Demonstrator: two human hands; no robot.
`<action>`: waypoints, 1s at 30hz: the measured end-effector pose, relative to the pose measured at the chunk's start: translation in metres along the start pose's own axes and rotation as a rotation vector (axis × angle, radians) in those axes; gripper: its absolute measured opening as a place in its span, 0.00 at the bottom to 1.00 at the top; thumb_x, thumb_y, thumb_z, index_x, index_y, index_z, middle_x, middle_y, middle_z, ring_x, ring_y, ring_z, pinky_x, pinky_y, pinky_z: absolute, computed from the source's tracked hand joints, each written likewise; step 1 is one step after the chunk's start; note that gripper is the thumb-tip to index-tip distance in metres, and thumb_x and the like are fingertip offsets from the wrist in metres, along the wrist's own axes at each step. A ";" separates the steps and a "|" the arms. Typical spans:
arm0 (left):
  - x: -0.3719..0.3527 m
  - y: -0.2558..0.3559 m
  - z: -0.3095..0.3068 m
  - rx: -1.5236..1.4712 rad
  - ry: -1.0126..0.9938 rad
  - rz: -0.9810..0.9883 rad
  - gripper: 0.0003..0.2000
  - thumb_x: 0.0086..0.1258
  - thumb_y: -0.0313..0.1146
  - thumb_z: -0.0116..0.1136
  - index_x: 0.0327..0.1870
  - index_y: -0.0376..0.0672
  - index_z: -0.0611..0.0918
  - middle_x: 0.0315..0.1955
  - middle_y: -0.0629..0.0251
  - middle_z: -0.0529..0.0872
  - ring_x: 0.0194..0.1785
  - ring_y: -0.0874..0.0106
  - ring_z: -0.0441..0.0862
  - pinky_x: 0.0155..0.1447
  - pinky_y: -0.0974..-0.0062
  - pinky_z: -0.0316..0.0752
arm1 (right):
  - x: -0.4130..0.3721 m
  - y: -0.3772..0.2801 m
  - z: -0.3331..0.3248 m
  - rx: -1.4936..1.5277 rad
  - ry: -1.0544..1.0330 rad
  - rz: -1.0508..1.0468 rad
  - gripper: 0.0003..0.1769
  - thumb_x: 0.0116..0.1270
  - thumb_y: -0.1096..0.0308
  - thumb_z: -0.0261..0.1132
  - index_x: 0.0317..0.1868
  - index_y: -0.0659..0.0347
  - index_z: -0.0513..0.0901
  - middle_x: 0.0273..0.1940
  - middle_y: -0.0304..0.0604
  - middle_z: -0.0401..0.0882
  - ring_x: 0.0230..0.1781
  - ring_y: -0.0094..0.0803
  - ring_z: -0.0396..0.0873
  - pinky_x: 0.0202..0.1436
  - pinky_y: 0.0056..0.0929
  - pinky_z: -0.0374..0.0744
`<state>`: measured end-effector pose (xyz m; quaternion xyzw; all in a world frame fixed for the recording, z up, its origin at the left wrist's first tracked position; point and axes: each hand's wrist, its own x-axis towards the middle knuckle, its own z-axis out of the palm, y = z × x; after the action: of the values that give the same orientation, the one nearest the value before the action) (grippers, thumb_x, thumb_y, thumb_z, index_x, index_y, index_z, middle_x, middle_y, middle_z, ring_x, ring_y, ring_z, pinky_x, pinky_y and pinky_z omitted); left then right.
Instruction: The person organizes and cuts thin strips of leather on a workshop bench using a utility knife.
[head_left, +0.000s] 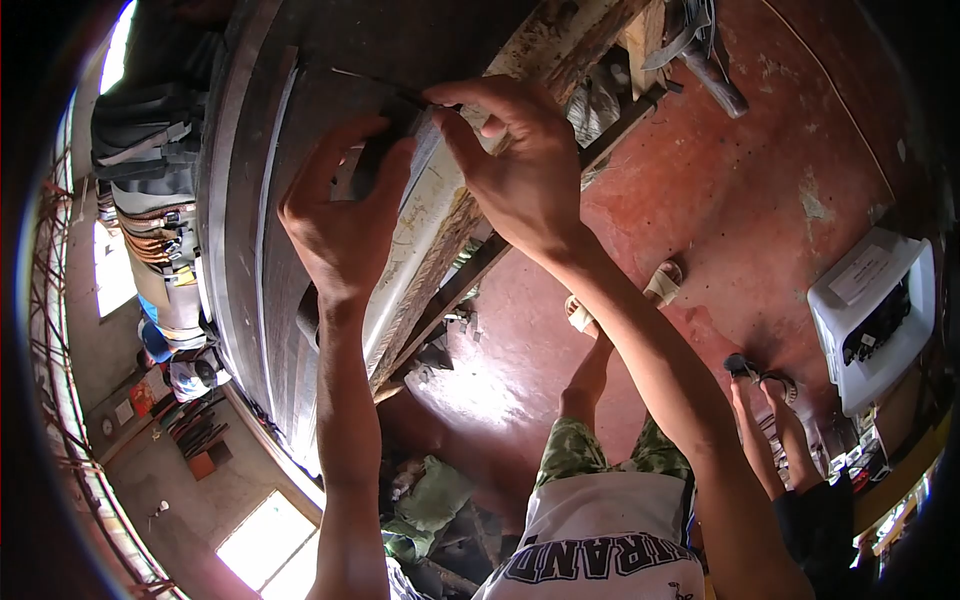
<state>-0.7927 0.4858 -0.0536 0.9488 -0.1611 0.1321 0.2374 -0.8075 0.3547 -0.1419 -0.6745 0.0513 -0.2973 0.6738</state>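
Observation:
Both my hands are raised over a dark workbench (pixel 285 200) with a worn pale wooden edge (pixel 415 240). My left hand (pixel 345 225) curls its thumb and fingers around a small dark piece (pixel 372 168), mostly hidden by the fingers. To its right, my right hand (pixel 520 150) has its thumb and index finger brought together close to the bench edge. A thin dark strip (pixel 375 79) runs from these fingertips to the left over the bench; I cannot tell what it is.
A hammer (pixel 722 85) lies at the bench's end, upper right. On the red floor (pixel 700 200) stands a white plastic bin (pixel 850 300) with dark contents. Another person's legs (pixel 765 430) show at lower right. Black bags (pixel 145 140) and belts (pixel 165 235) are at the left.

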 end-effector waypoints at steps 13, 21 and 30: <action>0.001 -0.004 0.011 0.103 0.052 0.116 0.13 0.55 0.27 0.76 0.42 0.44 0.88 0.36 0.64 0.91 0.41 0.66 0.89 0.51 0.70 0.78 | 0.002 -0.001 -0.001 0.020 -0.004 -0.016 0.10 0.59 0.78 0.69 0.41 0.55 0.87 0.38 0.40 0.88 0.37 0.37 0.84 0.49 0.36 0.76; 0.001 -0.006 0.011 0.091 0.065 0.128 0.13 0.55 0.27 0.76 0.42 0.45 0.88 0.37 0.66 0.91 0.41 0.68 0.89 0.50 0.70 0.78 | 0.001 0.005 0.000 0.025 0.004 -0.072 0.12 0.59 0.80 0.67 0.40 0.55 0.87 0.37 0.39 0.88 0.37 0.36 0.84 0.48 0.36 0.76; 0.001 -0.004 0.011 0.077 0.056 0.110 0.13 0.56 0.26 0.75 0.43 0.44 0.89 0.38 0.65 0.91 0.42 0.67 0.89 0.49 0.70 0.81 | 0.002 0.005 0.000 0.036 -0.007 -0.087 0.12 0.58 0.80 0.67 0.42 0.55 0.87 0.38 0.40 0.88 0.36 0.36 0.84 0.48 0.38 0.76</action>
<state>-0.7879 0.4838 -0.0642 0.9428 -0.2012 0.1777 0.1975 -0.8042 0.3531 -0.1464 -0.6650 0.0143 -0.3249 0.6724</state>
